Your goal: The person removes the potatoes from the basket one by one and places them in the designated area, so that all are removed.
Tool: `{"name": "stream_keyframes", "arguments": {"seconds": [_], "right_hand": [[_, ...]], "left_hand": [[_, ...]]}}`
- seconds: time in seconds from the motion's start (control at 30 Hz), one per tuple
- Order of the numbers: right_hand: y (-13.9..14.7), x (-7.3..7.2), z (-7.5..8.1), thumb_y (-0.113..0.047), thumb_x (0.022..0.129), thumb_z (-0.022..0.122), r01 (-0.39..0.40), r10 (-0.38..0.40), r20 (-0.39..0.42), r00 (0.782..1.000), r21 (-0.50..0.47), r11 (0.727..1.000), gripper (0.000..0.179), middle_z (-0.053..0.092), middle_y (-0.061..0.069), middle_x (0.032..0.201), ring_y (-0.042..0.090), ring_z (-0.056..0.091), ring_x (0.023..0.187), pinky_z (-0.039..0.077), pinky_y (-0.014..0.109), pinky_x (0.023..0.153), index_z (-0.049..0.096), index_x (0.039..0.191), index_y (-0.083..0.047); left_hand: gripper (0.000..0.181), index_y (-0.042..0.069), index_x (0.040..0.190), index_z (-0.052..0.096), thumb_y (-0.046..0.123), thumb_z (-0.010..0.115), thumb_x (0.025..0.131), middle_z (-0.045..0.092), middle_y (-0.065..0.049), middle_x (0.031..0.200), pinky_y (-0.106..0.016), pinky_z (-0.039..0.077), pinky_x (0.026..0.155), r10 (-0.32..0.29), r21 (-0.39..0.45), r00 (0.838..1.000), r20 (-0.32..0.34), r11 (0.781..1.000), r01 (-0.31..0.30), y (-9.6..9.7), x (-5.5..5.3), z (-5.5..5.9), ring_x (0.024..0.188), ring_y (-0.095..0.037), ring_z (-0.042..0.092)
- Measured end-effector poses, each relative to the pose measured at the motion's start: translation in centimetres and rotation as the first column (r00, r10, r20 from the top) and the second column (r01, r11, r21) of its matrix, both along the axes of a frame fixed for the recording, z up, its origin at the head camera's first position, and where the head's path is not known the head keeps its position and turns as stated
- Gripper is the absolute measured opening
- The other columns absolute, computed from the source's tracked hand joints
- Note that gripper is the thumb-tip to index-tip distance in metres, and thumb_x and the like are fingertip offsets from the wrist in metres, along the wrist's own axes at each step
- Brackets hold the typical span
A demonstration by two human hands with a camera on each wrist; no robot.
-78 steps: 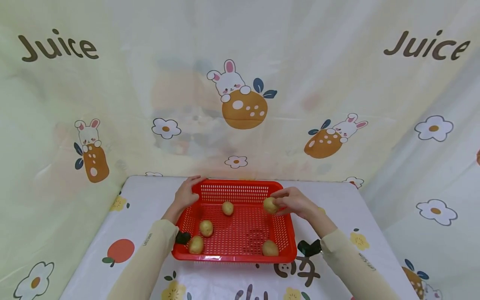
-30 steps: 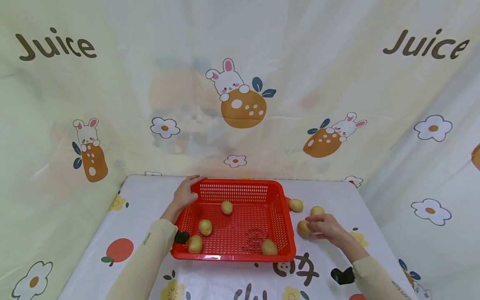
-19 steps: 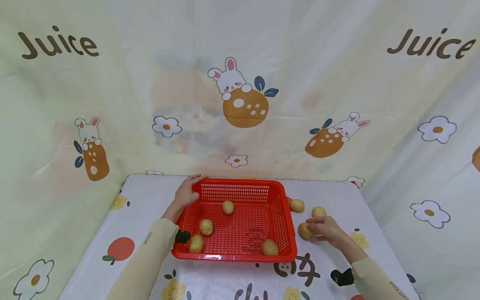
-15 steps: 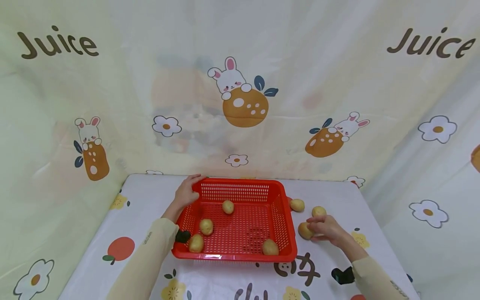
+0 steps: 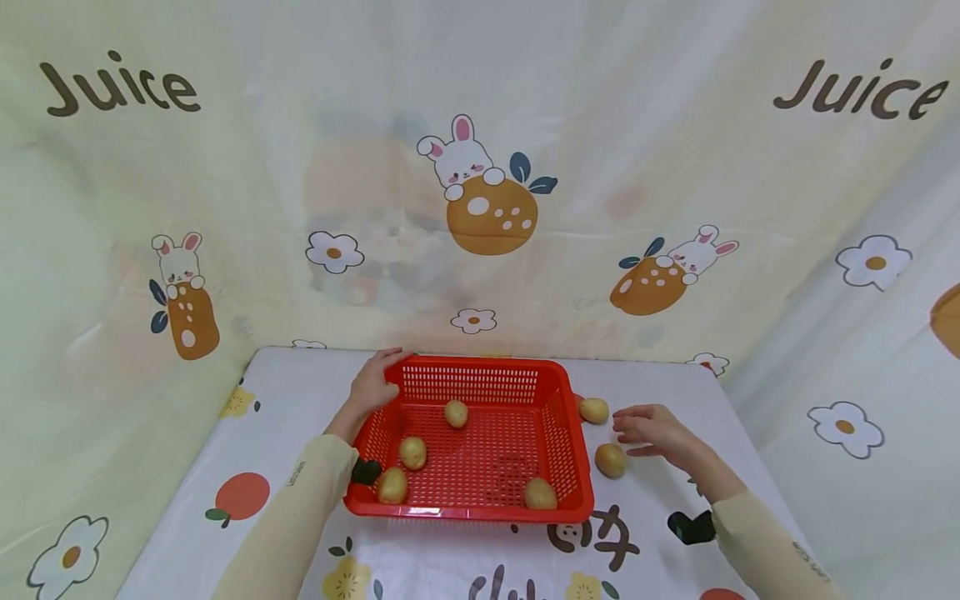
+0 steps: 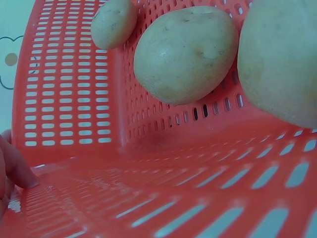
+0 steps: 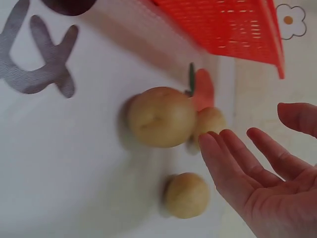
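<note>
Four pale potatoes (image 5: 413, 453), apparently, in red basket (image 5: 480, 457)

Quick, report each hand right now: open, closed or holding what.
Left hand: gripping the red perforated basket at its far left corner.
Right hand: open, holding nothing, near potatoes outside the basket.

Soft light, one hazy view

We get bright, diffuse light in the head view, crisp enough, with a small white glint along the front of the basket (image 5: 495, 515). The left wrist view looks dimmer and bluish to us, its nearest potato (image 6: 285, 64) soft. In the right wrist view we find haze and blur, with faint shadows left of the potatoes (image 7: 162, 117) on the table (image 7: 74, 163)
</note>
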State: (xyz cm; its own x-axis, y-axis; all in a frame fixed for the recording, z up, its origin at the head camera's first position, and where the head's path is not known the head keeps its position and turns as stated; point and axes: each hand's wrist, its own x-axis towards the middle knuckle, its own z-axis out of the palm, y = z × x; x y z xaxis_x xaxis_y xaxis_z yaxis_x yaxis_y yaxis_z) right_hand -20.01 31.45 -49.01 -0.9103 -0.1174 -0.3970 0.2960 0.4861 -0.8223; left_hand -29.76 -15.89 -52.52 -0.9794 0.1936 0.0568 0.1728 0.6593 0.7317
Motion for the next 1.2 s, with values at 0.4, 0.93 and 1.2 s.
{"name": "stream_keyframes", "arguments": {"seconds": [0.4,0.93,1.2], "right_hand": [[-3.9,-1.8,3.7,-0.022,0.098,0.056,-0.069,0.067,-0.023,0.998,-0.110,0.992,0.049,0.062,0.025,0.126,0.037,0.066,0.108,0.056,0.046,0.083,0.049,0.136,0.009],[-9.0,-4.3,4.9,-0.019,0.100,0.054,-0.078,0.080,0.006,0.997,-0.175,0.981,0.044,0.062,0.027,0.125,0.035,0.066,0.106,0.054,0.047,0.086,0.051,0.134,0.009],[-13.4,-5.1,3.7,-0.015,0.101,0.051,-0.095,0.110,0.038,0.993,-0.284,0.954,0.045,0.062,0.027,0.125,0.045,0.058,0.117,0.053,0.050,0.088,0.046,0.137,0.013]], "left_hand": [[0.068,0.007,0.142,0.054,-0.007,0.055,0.075,0.041,-0.015,0.151,-0.059,0.037,0.103,-0.008,-0.005,1.000,-0.020,1.000,0.008,-0.2,-0.1,-0.2,0.137,-0.039,0.036],[0.068,0.007,0.143,0.053,-0.007,0.053,0.077,0.041,-0.015,0.151,-0.057,0.039,0.103,-0.027,-0.026,0.999,-0.031,0.999,0.026,0.0,-0.3,-0.1,0.138,-0.038,0.036],[0.069,0.007,0.143,0.052,-0.007,0.054,0.076,0.041,-0.015,0.151,-0.059,0.038,0.102,-0.018,-0.015,1.000,-0.022,1.000,0.017,-0.1,-0.2,0.0,0.137,-0.039,0.036]]}}
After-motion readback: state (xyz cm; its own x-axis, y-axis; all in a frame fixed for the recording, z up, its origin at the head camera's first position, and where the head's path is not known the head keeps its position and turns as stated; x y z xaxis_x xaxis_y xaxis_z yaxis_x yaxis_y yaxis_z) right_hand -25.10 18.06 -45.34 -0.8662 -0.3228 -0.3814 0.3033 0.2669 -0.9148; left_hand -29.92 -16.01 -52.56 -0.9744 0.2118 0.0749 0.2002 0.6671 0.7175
